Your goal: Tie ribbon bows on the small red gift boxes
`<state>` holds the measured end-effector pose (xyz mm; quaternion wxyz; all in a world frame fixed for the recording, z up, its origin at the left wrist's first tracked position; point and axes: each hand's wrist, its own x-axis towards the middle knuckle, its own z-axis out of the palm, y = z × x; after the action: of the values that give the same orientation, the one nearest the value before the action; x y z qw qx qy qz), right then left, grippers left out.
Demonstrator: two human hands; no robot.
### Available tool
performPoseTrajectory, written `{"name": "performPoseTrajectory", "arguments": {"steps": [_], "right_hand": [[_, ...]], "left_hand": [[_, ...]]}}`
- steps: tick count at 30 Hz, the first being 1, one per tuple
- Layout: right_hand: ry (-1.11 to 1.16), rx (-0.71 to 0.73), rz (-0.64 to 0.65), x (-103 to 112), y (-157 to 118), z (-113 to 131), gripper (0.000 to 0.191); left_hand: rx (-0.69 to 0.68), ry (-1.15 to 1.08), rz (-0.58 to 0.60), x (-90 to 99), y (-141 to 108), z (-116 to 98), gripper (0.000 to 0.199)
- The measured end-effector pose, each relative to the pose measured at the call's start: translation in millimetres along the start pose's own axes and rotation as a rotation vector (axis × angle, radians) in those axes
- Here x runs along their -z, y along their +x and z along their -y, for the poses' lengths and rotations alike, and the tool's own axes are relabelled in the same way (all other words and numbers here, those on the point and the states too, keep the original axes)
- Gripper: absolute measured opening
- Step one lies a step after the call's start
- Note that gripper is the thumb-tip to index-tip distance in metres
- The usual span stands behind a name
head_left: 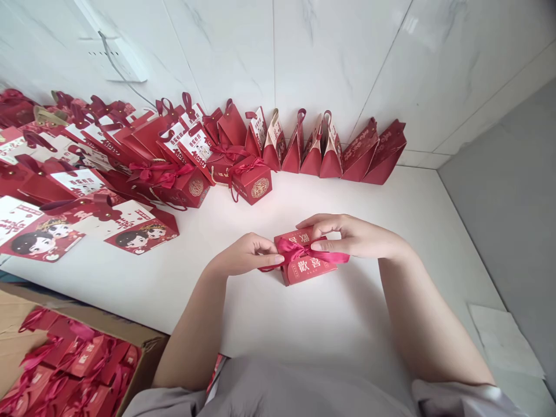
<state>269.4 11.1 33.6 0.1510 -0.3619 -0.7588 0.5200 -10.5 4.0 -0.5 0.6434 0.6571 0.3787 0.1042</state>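
Observation:
In front of me on the white table lies a small red gift box (pixel 310 271) printed with pale characters. A crimson satin ribbon (pixel 293 250) is tied in a bow across its top. My left hand (pixel 251 255) pinches the ribbon at the left side of the box, thumb against fingers. From the right, my right hand (pixel 343 234) pinches the ribbon near the knot with its thumb, while its index finger curves over the far side of the box. A ribbon tail sticks out to the right beneath that hand.
Red gift boxes with ribbon handles (pixel 299 145) stand along the tiled wall (pixel 317 52). More boxes crowd the left, including one with cartoon figures (pixel 141 229). At lower left, a cardboard carton (pixel 150 353) holds several ribboned red boxes. A grey wall (pixel 508 191) bounds the right side.

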Motion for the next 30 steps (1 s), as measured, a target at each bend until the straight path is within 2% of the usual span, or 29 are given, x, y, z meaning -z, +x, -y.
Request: {"name": "performPoseTrajectory", "arguments": {"steps": [5, 10, 12, 18, 22, 24, 27, 28, 30], "right_hand": [[0.100, -0.014, -0.073, 0, 3, -2, 0.033], [0.191, -0.103, -0.153, -2, 5, -10, 0.027], [0.215, -0.135, -0.170, -3, 6, -12, 0.030], [0.209, -0.139, -0.196, -6, 8, -12, 0.026], [0.171, -0.117, -0.166, -7, 7, -6, 0.026], [0.121, -0.119, -0.138, -7, 6, -3, 0.029], [0.050, -0.125, -0.097, -7, 4, 1, 0.039], [0.031, -0.125, -0.089, -6, 3, 3, 0.041], [-0.011, -0.127, -0.086, -5, 1, 5, 0.043]], "left_hand": [[-0.003, -0.041, -0.026, -0.5, 2, 3, 0.033], [-0.035, -0.032, -0.228, -1.0, 2, -2, 0.034], [-0.049, -0.023, -0.255, -1.7, 1, -4, 0.034], [-0.036, 0.010, -0.168, 3.1, -1, -1, 0.032], [0.037, 0.207, -0.055, 9.1, -7, -6, 0.035], [0.014, 0.336, -0.169, 5.1, -15, -18, 0.028], [-0.225, 0.421, -0.613, -19.2, -39, -43, 0.015], [-0.322, 0.391, -0.698, -32.1, -49, -50, 0.014], [-0.424, 0.330, -0.673, -61.3, -71, -59, 0.019]]}}
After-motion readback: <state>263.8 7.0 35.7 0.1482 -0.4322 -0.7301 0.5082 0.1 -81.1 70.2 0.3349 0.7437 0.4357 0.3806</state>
